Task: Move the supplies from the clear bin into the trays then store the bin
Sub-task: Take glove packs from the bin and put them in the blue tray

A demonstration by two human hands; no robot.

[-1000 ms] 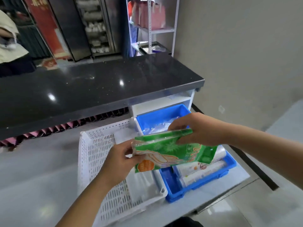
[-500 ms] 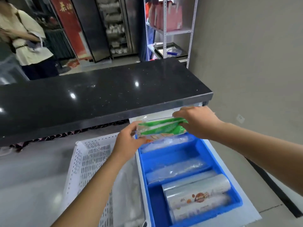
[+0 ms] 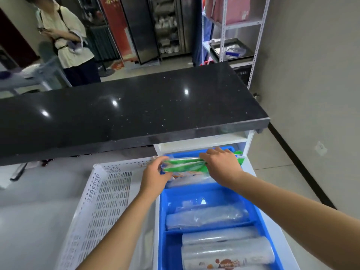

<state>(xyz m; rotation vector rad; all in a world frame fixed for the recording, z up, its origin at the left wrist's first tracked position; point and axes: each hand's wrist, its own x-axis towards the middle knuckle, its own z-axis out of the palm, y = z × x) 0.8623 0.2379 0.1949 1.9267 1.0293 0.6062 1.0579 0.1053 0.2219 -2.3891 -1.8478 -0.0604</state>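
Nearest the camera, the front compartment of the blue tray holds printed rolls of film, and the middle compartment a clear-wrapped pack; I judge these already sorted. To its left on the pale worktop sits the white perforated basket, with only a clear sheet showing along its right side. At the tray's far end, under the edge of the black counter, both hands hold the green packet: the left hand has its grip closed on the packet's left end, and the right hand is clamped over its right part, lowering it above clear bags in the far compartment. The clear bin itself is not visible, so how much remains, and its storing, cannot be judged.
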